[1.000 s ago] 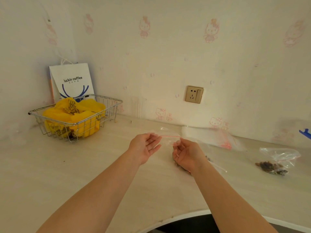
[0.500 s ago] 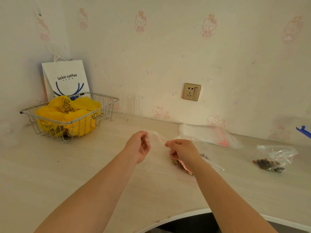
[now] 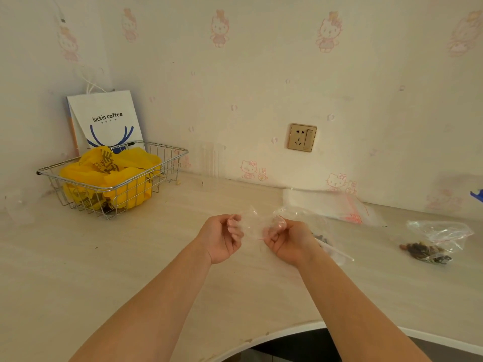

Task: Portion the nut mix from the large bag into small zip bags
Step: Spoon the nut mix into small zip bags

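A small clear zip bag (image 3: 253,224) with a red seal line hangs above the counter between my hands. My left hand (image 3: 222,237) pinches its left edge with curled fingers. My right hand (image 3: 286,239) grips its right edge, fingers curled round the plastic. Behind my right hand lies the large clear bag (image 3: 317,231) with some dark nut mix showing; most of it is hidden by my wrist. A small bag with nut mix (image 3: 431,244) lies on the counter at the right. A flat stack of unused zip bags (image 3: 337,205) rests by the wall.
A wire basket (image 3: 162,163) with a yellow plastic bag stands at the back left, a white paper coffee bag (image 3: 107,118) behind it. A clear cup (image 3: 210,163) stands by the wall. A wall socket (image 3: 302,137) is above the counter. The counter's curved front edge (image 3: 287,327) is near me.
My hands have come closer together and turned, both now curled on the small zip bag's edges. The view has shifted slightly.
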